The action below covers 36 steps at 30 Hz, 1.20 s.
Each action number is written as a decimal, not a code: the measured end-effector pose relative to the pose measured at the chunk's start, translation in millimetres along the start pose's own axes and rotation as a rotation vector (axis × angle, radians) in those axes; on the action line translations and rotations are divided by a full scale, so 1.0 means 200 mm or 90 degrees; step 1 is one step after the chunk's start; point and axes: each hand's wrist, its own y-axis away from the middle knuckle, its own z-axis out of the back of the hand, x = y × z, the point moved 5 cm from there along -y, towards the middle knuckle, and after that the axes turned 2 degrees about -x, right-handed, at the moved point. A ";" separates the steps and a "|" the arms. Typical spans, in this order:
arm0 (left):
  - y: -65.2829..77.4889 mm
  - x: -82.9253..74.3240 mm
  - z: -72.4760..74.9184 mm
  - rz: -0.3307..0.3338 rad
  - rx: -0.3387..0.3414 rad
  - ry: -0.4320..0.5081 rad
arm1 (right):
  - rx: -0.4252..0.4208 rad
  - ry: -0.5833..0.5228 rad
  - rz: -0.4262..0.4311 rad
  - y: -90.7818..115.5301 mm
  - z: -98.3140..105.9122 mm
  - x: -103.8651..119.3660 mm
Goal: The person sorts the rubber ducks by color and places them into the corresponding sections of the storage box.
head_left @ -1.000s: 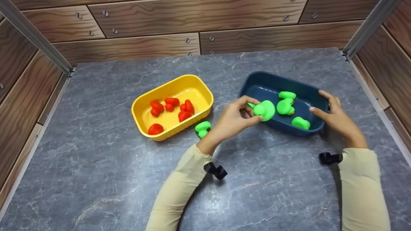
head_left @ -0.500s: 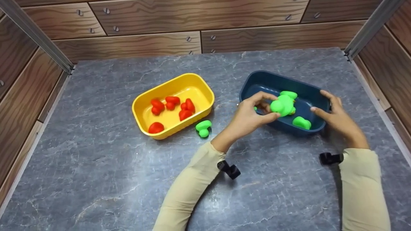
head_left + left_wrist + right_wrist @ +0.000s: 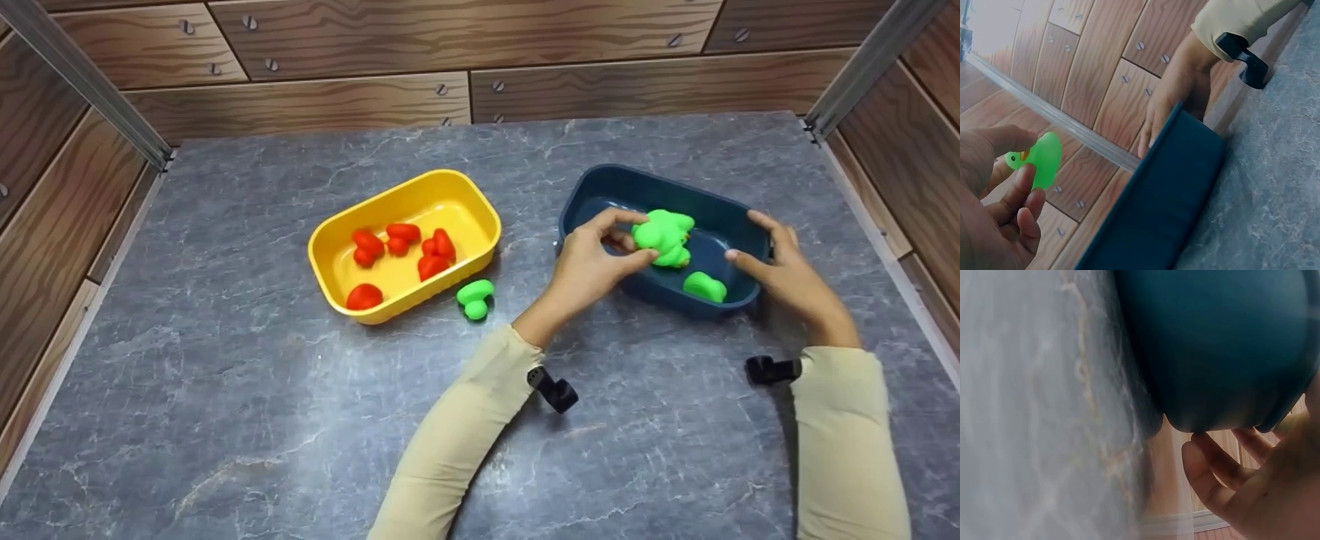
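In the head view my left hand [image 3: 589,259] pinches a green rubber duck [image 3: 651,232] over the dark blue tub [image 3: 652,296]. The left wrist view shows that duck [image 3: 1046,161] between thumb and fingertips, above the tub's rim. My right hand [image 3: 799,281] holds the tub's right end, thumb over the rim and fingers along the outside; the right wrist view shows these fingers against the outer wall [image 3: 1213,349]. Inside the tub lie several green ducks, one [image 3: 705,287] near the front wall and others partly hidden behind the held duck.
Left of the blue tub stands a yellow tub [image 3: 405,304] with several red rubber ducks [image 3: 403,234] in it. One more green duck [image 3: 475,300] lies on the grey marbled table [image 3: 247,390], close to the yellow tub's front right side. Wood-patterned walls [image 3: 360,105] border the table.
My left hand has moved right, carrying the green duck from the blue tub's left front edge to over its middle. The right hand has stayed on the tub.
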 end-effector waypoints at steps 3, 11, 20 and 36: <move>-0.01 0.03 0.00 0.012 -0.021 0.013 | -0.002 -0.003 0.000 0.00 0.00 0.00; -0.05 0.07 0.03 0.009 -0.052 0.013 | -0.013 -0.015 0.007 -0.02 0.00 0.01; -0.03 0.07 0.12 0.025 -0.041 0.004 | -0.010 -0.029 -0.003 -0.01 0.00 0.00; 0.11 -0.01 0.30 -0.059 0.012 -0.091 | -0.005 -0.034 -0.010 -0.01 0.00 0.00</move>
